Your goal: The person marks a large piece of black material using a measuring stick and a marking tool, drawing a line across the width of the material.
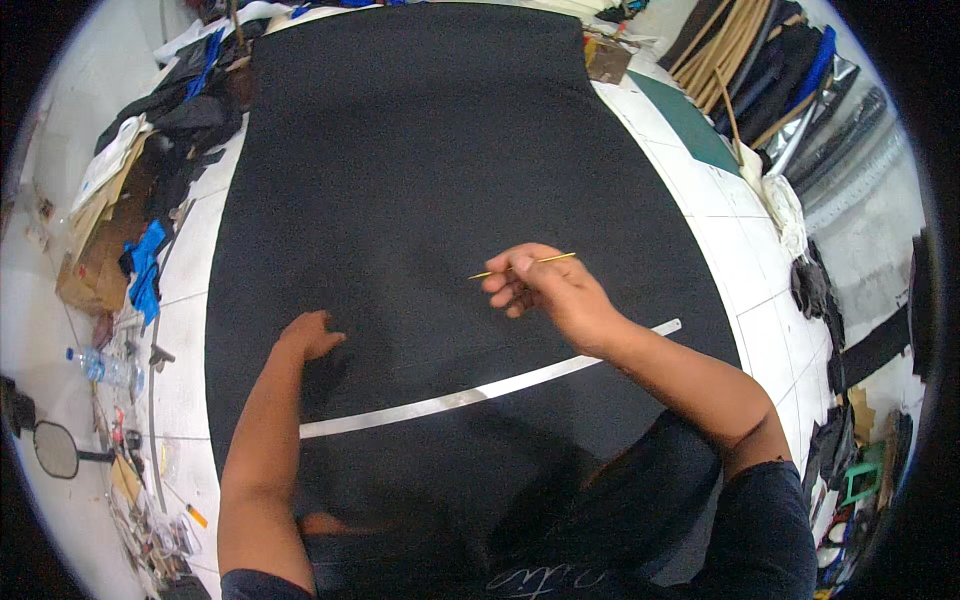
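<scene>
A wide sheet of black fabric (450, 170) stretches over the floor in front of me. Across its near part lies a long metal ruler (480, 393), slanting up toward the right. My right hand (545, 290) is raised above the sheet, its fingers pinching a thin yellow pen (555, 258) whose tip points left. Beyond the ruler's left end, my left hand (313, 335) is low over the fabric with thumb and fingers apart, holding nothing. Whether it touches the fabric I cannot tell.
White floor tiles (180, 370) border the sheet. Along the left are a cardboard box (95, 280), blue cloth (147, 270), a plastic bottle (105, 368) and a round-cornered mirror (56, 448). Rolls of material (790, 75) lean at the far right, near a green mat (690, 125).
</scene>
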`<action>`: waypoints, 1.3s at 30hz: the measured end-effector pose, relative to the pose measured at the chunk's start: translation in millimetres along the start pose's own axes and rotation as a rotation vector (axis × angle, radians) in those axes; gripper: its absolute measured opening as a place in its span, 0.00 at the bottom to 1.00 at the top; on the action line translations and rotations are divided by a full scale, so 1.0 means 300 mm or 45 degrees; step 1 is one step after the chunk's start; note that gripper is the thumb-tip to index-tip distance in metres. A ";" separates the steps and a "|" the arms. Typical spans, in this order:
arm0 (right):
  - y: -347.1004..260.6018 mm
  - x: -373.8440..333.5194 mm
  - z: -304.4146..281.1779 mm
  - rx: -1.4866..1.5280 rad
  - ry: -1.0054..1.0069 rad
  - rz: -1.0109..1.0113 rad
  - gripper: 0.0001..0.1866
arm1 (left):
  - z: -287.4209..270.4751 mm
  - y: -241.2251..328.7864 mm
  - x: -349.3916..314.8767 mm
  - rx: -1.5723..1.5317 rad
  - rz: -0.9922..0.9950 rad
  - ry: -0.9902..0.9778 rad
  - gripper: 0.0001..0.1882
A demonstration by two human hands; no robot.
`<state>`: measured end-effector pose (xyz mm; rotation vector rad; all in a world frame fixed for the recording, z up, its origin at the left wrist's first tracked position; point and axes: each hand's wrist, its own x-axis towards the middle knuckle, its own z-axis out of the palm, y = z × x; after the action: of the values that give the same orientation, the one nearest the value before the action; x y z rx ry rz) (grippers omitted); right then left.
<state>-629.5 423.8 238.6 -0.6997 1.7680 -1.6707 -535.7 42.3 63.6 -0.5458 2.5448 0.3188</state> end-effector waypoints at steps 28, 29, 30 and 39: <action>0.049 -0.056 0.091 -0.516 -0.751 -0.262 0.25 | -0.009 0.044 -0.027 0.007 -0.226 -0.219 0.34; 0.037 -0.066 0.081 -0.542 -0.763 -0.224 0.25 | -0.017 0.060 -0.032 -0.030 -0.236 -0.263 0.34; 0.011 -0.073 0.081 -0.532 -0.757 -0.182 0.24 | 0.014 0.012 0.012 -0.064 -0.310 -0.202 0.33; -0.008 -0.084 0.068 -0.619 -0.720 -0.035 0.21 | -0.062 -0.264 -0.036 -0.312 -0.096 0.244 0.23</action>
<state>-597.7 428.1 242.2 -1.2683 1.7343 -0.9116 -500.7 -31.0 75.7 -0.7969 2.6765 0.5811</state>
